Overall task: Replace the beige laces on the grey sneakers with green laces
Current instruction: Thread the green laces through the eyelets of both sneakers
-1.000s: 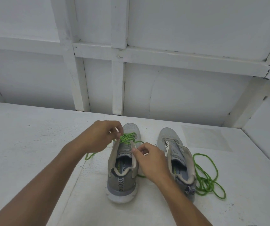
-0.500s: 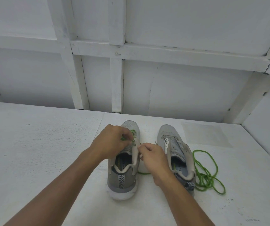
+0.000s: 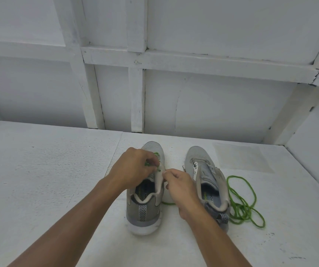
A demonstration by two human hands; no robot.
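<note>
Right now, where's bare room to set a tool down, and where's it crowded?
Free: surface left of the left sneaker; strip between toes and wall; near side right of the right arm. Crowded: gap between sneakers, taken by the right hand; loose lace coils beside the right sneaker.

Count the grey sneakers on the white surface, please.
2. One grey mesh sneaker sits under the left hand and right hand; the second grey sneaker stands right of it, beside a loose green lace. None appears hidden.
</note>
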